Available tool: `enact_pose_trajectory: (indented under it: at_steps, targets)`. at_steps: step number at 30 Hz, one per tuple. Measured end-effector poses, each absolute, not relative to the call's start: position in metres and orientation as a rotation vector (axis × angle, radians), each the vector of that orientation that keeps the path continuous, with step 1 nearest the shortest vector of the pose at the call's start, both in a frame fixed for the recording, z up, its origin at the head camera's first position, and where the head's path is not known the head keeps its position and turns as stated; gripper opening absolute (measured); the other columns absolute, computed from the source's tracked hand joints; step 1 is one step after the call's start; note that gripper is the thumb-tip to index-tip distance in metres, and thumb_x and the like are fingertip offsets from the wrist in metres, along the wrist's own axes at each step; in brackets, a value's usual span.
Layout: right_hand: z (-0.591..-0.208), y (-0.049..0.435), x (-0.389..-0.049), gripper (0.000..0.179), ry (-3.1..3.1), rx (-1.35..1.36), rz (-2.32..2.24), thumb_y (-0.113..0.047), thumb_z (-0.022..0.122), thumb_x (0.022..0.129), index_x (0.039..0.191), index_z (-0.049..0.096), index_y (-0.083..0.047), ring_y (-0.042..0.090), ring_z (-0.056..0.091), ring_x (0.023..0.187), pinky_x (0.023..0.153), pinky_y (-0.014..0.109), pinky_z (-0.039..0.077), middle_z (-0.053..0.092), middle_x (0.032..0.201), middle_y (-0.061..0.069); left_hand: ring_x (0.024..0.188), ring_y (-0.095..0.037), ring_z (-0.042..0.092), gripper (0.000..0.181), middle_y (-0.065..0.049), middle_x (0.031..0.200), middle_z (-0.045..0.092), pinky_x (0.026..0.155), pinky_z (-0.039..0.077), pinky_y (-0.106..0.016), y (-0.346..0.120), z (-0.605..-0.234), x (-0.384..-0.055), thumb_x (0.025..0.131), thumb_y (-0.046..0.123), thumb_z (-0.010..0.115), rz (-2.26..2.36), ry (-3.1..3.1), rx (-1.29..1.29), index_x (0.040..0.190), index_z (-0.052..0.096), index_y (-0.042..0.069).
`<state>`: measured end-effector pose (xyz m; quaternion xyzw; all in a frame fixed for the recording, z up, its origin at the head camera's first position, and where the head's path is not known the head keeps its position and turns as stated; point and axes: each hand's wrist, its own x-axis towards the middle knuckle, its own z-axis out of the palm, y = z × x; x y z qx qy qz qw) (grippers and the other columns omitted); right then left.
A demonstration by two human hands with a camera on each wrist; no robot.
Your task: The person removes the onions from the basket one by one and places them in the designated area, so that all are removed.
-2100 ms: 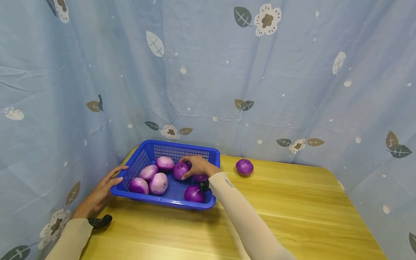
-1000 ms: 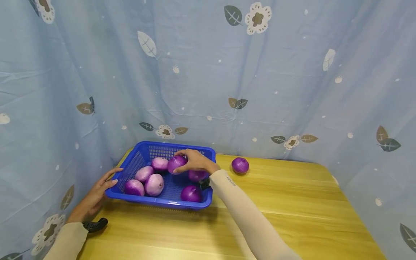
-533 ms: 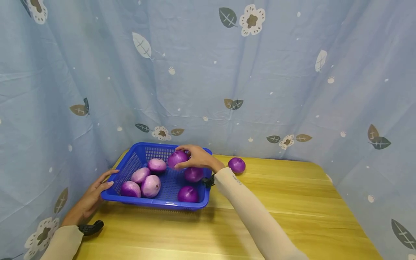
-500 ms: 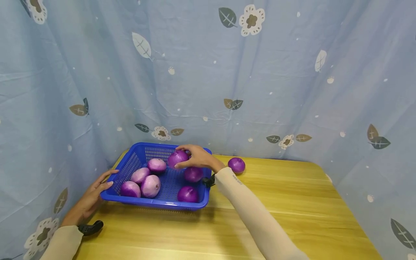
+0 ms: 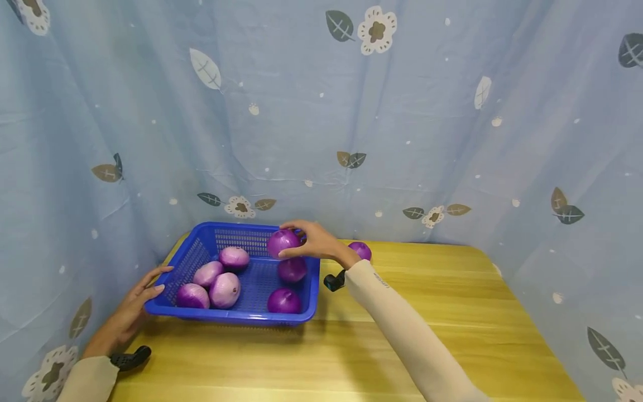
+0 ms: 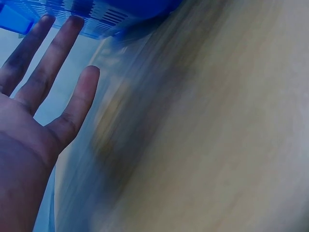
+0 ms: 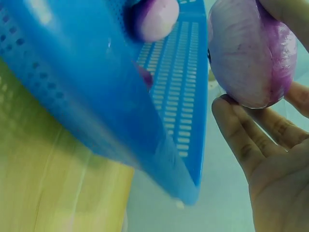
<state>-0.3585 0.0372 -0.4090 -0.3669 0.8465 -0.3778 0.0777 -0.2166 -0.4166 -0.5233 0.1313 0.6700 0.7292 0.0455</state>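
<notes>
In the head view my right hand (image 5: 317,241) grips a purple onion (image 5: 282,243), raised above the back right of a blue plastic basket (image 5: 231,316). The right wrist view shows fingers and thumb around that onion (image 7: 253,58), up beside the basket rim (image 7: 198,96). Two dark purple onions lie below on the basket's right side, one at the front (image 5: 284,301). Several paler onions, one of them whitish (image 5: 224,291), cluster at the left. My left hand (image 5: 132,309) touches the basket's left rim; its visible fingers (image 6: 53,67) are straight in the left wrist view.
Another purple onion (image 5: 360,251) lies on the wooden table (image 5: 427,301) right of the basket, partly hidden behind my right wrist. A blue patterned curtain (image 5: 301,111) hangs behind and along both sides. Black wrist devices (image 5: 132,358) sit on both wrists.
My right hand has lifted the onion from among the others in the basket and moved it up and rightward over the back right rim. My left hand has stayed at the left rim.
</notes>
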Motion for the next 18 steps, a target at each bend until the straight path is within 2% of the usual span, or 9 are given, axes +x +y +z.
enact_pose_trajectory:
  at_steps: [3, 10, 18]
  targets:
    - [-0.408, 0.050, -0.359, 0.078, 2.529, -1.081, -1.168, -0.049, 0.085, 0.081, 0.147, 0.056, -0.019, 0.019, 0.059, 0.115, 0.089, 0.030, 0.056, 0.058, 0.138, -0.001, 0.107, -0.011, 0.069, 0.049, 0.014, 0.132, 0.057, 0.085, 0.059, -0.032, -0.415, -0.521, -0.220, 0.111, 0.010, 0.035, 2.216, 2.049, 0.411, 0.156, 0.040, 0.028]
    - [-0.410, 0.075, -0.357, 0.072, 2.477, -0.919, -1.310, -0.050, 0.088, 0.078, 0.141, 0.058, -0.032, 0.020, 0.058, 0.111, 0.085, 0.035, 0.057, 0.058, 0.132, -0.002, 0.109, -0.011, 0.068, 0.048, 0.010, 0.134, 0.056, 0.086, 0.058, -0.031, -0.416, -0.520, -0.216, 0.111, 0.010, 0.035, 2.250, 2.010, 0.402, 0.157, 0.039, 0.025]
    - [-0.409, 0.107, -0.368, 0.068, 2.558, -1.025, -1.242, -0.046, 0.086, 0.081, 0.141, 0.059, -0.030, 0.019, 0.061, 0.110, 0.090, 0.033, 0.056, 0.060, 0.131, -0.003, 0.108, -0.011, 0.068, 0.049, 0.013, 0.134, 0.054, 0.086, 0.058, -0.032, -0.415, -0.520, -0.218, 0.111, 0.012, 0.037, 2.209, 2.080, 0.395, 0.158, 0.038, 0.026]
